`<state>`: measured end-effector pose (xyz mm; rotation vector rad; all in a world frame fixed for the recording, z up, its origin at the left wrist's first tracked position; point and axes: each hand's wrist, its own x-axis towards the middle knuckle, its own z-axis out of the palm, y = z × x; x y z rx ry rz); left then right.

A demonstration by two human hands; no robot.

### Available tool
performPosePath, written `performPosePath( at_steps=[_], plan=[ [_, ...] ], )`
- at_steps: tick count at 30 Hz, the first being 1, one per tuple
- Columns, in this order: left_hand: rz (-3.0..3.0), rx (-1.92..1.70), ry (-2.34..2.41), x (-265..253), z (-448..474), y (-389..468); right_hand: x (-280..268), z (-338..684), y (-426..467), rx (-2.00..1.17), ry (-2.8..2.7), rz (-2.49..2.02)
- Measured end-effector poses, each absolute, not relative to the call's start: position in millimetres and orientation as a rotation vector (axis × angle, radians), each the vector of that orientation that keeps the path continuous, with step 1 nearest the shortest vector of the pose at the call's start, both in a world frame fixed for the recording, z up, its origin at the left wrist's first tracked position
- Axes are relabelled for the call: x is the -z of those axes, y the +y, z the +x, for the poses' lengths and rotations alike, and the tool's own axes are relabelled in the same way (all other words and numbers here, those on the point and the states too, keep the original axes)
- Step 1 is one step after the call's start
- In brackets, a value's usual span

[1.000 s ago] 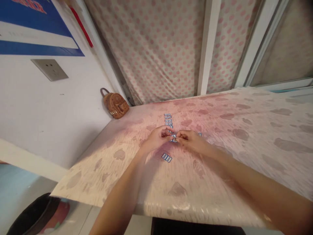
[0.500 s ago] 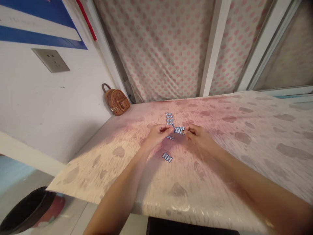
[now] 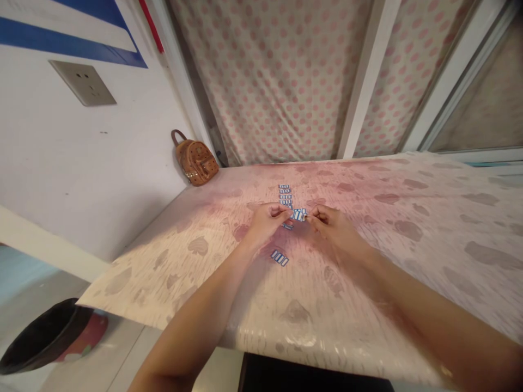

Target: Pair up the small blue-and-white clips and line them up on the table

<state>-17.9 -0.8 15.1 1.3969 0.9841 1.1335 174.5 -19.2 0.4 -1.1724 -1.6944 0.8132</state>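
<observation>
Between my two hands, above the table, is a small sheet of blue-edged white rectangular stickers (image 3: 299, 215). My left hand (image 3: 269, 219) pinches its left end between thumb and fingers. At its right end, my right hand (image 3: 327, 219) is closed with thumb and fingertips together. Behind my hands, several similar small blue-and-white pieces (image 3: 285, 191) lie in a column on the table, partly hidden by my left hand. Nearer to me lies a separate blue-and-white piece (image 3: 280, 258) with white stripes.
A patterned cloth (image 3: 196, 305) covers the table. A small brown backpack (image 3: 198, 162) stands at the back left corner against the wall. Below the left edge, a dark-mouthed bin (image 3: 44, 335) is on the floor. A dotted curtain (image 3: 278, 81) hangs behind the table.
The view has tilted slightly, so the scene sits a little higher. My hands stay close together at the sheet, which looks a little more level.
</observation>
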Motion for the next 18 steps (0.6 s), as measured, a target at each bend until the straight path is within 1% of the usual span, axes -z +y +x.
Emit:
performPosePath(
  at_steps=[5,7,13,18],
  plan=[
    [1.383,-1.160,0.985,-12.9,-17.1,1.3,-2.5,173.1,-21.4,-0.969,-1.651,-1.207],
    [1.388,-1.160,0.985,-11.4,-17.4,1.9,-2.7,172.5,-21.8,-0.984,-1.674,-1.192],
    [1.388,-1.175,1.000,-10.6,-18.1,2.8,0.4,173.7,-19.8,-0.939,-1.650,-1.160],
    [1.380,-1.184,1.012,-11.2,-18.6,4.0,1.9,177.6,-18.3,-0.844,-1.673,-1.218]
  ],
)
